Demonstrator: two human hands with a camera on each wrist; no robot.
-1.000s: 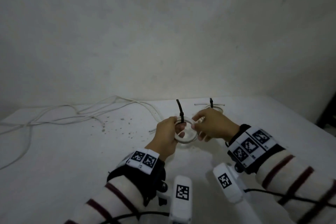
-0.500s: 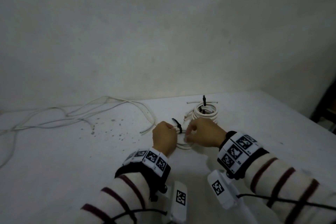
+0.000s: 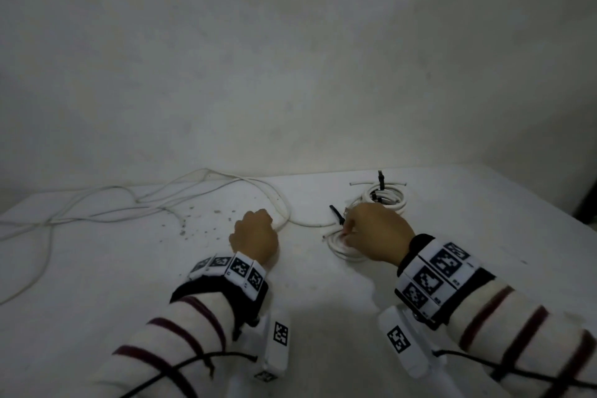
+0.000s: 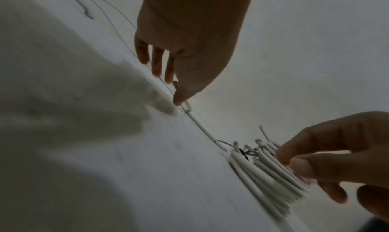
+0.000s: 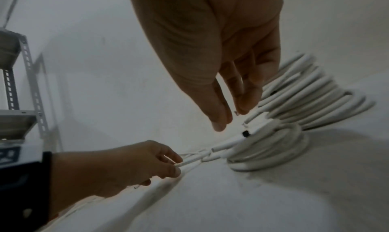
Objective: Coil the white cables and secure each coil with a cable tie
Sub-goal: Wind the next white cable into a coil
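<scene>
text: none legible | wrist bands (image 3: 231, 268): black-and-white square markers only

Looks like a bare storage or utility room, maybe a small workshop corner. A plain, scuffed whitish wall (image 3: 290, 58) is seen filling the upper part of the head view, with a white surface (image 3: 97, 268) pushed up against it. At the left edge of the right wrist view, a slotted-angle metal shelving rack (image 5: 27, 92) is visible, the kind found in stockrooms.

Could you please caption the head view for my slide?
Right hand sets down a tied cable coil; left hand reaches loose cable.
</scene>
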